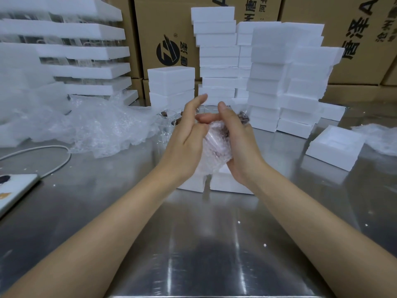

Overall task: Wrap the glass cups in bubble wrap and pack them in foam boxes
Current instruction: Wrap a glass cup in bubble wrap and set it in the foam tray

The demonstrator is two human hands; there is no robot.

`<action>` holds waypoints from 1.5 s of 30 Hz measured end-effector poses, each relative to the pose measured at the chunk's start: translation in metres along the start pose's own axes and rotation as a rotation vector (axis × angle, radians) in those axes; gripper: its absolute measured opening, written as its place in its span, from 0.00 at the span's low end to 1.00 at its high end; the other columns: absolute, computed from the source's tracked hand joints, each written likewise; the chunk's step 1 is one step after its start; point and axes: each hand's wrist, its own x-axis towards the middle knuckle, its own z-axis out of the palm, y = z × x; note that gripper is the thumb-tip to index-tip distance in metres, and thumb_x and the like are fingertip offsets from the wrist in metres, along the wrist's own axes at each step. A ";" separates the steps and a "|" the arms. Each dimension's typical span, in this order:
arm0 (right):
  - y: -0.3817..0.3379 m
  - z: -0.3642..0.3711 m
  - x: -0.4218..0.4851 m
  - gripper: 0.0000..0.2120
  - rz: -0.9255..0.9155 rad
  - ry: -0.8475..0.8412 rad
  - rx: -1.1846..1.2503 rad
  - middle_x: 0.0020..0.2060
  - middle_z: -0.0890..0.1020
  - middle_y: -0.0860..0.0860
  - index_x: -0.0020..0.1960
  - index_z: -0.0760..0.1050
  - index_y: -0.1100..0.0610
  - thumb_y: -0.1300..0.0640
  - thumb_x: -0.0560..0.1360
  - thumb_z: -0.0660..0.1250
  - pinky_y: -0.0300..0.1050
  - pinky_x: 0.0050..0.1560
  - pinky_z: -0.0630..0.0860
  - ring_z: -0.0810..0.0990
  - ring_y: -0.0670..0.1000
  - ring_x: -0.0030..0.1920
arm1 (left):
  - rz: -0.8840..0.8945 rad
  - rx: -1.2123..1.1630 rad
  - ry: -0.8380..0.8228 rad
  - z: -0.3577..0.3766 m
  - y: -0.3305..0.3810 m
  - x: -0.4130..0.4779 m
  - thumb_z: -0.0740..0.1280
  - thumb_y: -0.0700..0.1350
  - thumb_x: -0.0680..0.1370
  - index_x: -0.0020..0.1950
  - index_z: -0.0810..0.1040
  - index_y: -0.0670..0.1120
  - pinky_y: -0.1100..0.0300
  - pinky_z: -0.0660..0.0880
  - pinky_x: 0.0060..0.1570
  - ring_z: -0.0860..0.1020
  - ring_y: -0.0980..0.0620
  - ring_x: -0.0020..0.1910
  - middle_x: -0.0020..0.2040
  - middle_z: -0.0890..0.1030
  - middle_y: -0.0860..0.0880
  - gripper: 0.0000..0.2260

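Note:
A glass cup wrapped in bubble wrap [214,147] is held above the steel table between both hands. My right hand [240,143] grips it from the right, fingers curled round the far side. My left hand [187,138] presses its straight fingers against the wrap's left side. Directly below sits an open foam box [223,181], partly hidden by my hands. Bare glass cups [165,125] stand just behind my left hand. A heap of loose bubble wrap [96,125] lies to the left.
Stacks of white foam boxes [268,82] rise behind my hands, with cardboard cartons behind them. Foam trays holding glasses [86,52] are stacked at far left. An open foam box [335,147] sits at right. A phone [15,190] with a cable lies at left.

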 end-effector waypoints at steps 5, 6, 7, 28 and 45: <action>-0.004 -0.009 0.007 0.19 0.115 0.012 0.139 0.53 0.82 0.62 0.52 0.80 0.64 0.48 0.77 0.62 0.56 0.62 0.75 0.81 0.60 0.56 | -0.053 -0.125 -0.040 -0.001 0.003 0.005 0.53 0.48 0.84 0.72 0.65 0.55 0.62 0.66 0.67 0.73 0.64 0.63 0.54 0.80 0.65 0.16; -0.005 -0.012 0.008 0.18 0.135 0.020 0.214 0.50 0.83 0.60 0.48 0.81 0.61 0.48 0.78 0.61 0.53 0.59 0.77 0.82 0.58 0.53 | -0.038 -0.154 0.009 -0.001 0.003 0.007 0.52 0.47 0.84 0.70 0.66 0.53 0.56 0.67 0.68 0.75 0.59 0.61 0.53 0.81 0.60 0.15; -0.006 -0.016 0.010 0.17 0.152 0.025 0.308 0.45 0.84 0.57 0.44 0.81 0.59 0.49 0.78 0.60 0.49 0.53 0.79 0.83 0.56 0.48 | -0.024 -0.188 0.053 -0.002 0.004 0.008 0.53 0.45 0.84 0.69 0.67 0.51 0.51 0.67 0.69 0.77 0.56 0.59 0.50 0.81 0.56 0.14; -0.005 -0.011 0.008 0.20 0.258 -0.037 0.549 0.34 0.83 0.53 0.33 0.82 0.58 0.52 0.76 0.58 0.41 0.39 0.80 0.83 0.51 0.34 | 0.009 -0.190 0.134 -0.006 -0.002 0.011 0.50 0.53 0.83 0.61 0.76 0.52 0.59 0.75 0.58 0.79 0.57 0.53 0.46 0.81 0.57 0.17; -0.003 -0.010 0.011 0.25 -0.117 0.095 -0.192 0.42 0.82 0.41 0.49 0.81 0.46 0.31 0.69 0.55 0.43 0.56 0.75 0.81 0.43 0.47 | -0.421 -0.025 0.013 -0.017 0.005 0.012 0.65 0.37 0.78 0.41 0.83 0.41 0.59 0.81 0.36 0.83 0.47 0.35 0.38 0.84 0.44 0.08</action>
